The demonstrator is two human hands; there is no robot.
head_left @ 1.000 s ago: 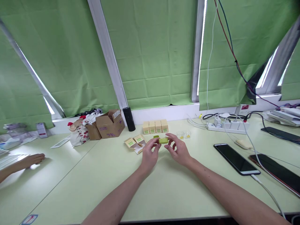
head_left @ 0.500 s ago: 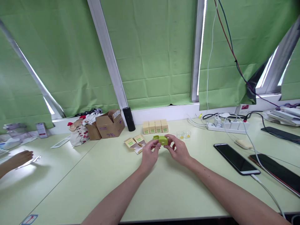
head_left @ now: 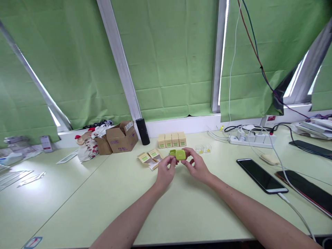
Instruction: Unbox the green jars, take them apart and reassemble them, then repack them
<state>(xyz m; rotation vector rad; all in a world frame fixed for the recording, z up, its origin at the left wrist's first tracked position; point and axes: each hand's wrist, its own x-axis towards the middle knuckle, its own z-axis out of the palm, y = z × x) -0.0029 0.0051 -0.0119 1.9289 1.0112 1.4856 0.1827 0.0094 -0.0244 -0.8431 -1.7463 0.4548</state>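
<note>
My left hand (head_left: 165,170) and my right hand (head_left: 197,166) meet over the middle of the pale green table (head_left: 103,197). Together they pinch a small lime-green case (head_left: 180,154) between their fingertips, its face turned up toward me. Just behind it lies a smaller green piece (head_left: 172,151). A row of several small beige boxes with green labels (head_left: 171,140) stands beyond the hands. Two flattened beige boxes (head_left: 149,157) lie to the left of my left hand. Two tiny clear cups with yellow bits (head_left: 203,149) sit to the right of the case.
A brown cardboard box (head_left: 121,136), a printed bag (head_left: 87,147) and a black cylinder (head_left: 143,131) stand at the back left. A power strip with cables (head_left: 251,138) and phones (head_left: 261,175) lie on the right. Clear plastic bags (head_left: 20,177) lie far left.
The green case has turned in my fingers so its broad face shows. The other person's hand at the far left has withdrawn out of view.
</note>
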